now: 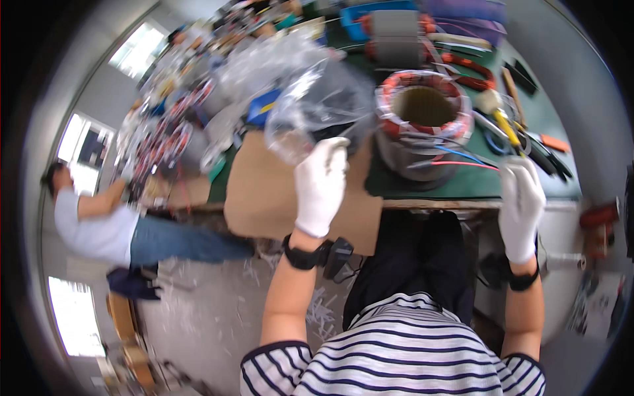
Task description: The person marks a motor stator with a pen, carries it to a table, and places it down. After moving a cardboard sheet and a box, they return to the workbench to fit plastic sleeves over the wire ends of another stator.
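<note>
A white knit glove covers my left hand (321, 188), whose fingers curl closed at the near edge of a crumpled clear plastic bag (307, 109). The bag puffs out over a brown cardboard sheet (264, 188). My right hand (520, 211), also gloved, hovers at the table's front edge with its fingers pressed together; anything between them is hidden. Between my hands stands a round motor stator (416, 155) with red-brown windings bound in white. Blue and red lead wires (462, 163) run from it toward my right hand.
Behind the stator sits another grey wound core (396, 39). A yellow-handled hammer (505, 125), black-handled tools (548, 158) and a red coil (472, 72) lie at the right of the green tabletop (403, 188). Bags and wound parts crowd the left, where another person (99, 211) stands.
</note>
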`<action>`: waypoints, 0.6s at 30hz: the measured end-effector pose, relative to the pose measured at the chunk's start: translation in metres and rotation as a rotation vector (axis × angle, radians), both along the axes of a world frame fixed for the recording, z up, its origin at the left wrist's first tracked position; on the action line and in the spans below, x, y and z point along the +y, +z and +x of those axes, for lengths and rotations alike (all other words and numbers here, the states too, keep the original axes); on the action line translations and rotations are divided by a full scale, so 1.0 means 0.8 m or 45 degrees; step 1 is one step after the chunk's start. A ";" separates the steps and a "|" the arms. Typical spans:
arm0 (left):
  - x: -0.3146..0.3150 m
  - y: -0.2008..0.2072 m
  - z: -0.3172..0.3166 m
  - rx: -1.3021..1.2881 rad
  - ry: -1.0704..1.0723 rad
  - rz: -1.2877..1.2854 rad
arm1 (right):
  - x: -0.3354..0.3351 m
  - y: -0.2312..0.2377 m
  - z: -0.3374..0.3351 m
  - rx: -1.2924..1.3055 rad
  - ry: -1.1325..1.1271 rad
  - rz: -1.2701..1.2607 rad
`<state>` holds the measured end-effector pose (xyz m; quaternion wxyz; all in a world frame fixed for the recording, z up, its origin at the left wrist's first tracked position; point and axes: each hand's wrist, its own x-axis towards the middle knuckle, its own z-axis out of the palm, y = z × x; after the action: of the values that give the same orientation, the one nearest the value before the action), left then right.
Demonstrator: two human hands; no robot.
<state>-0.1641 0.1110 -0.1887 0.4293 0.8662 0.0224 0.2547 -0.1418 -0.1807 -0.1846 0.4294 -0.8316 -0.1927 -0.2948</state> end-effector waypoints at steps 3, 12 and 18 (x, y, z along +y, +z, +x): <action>0.055 -0.057 0.016 -0.060 0.143 0.443 | 0.011 0.008 -0.008 0.117 0.147 0.043; 0.127 -0.080 0.128 0.447 0.354 1.093 | 0.070 0.014 -0.009 0.261 0.323 -0.205; 0.118 -0.079 0.140 0.348 0.357 0.870 | 0.053 0.019 -0.020 0.254 0.284 -0.147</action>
<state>-0.0520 0.2054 -0.2522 0.0704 0.9737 0.1114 0.1860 -0.1581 -0.1381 -0.1693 0.4281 -0.8535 -0.2567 -0.1496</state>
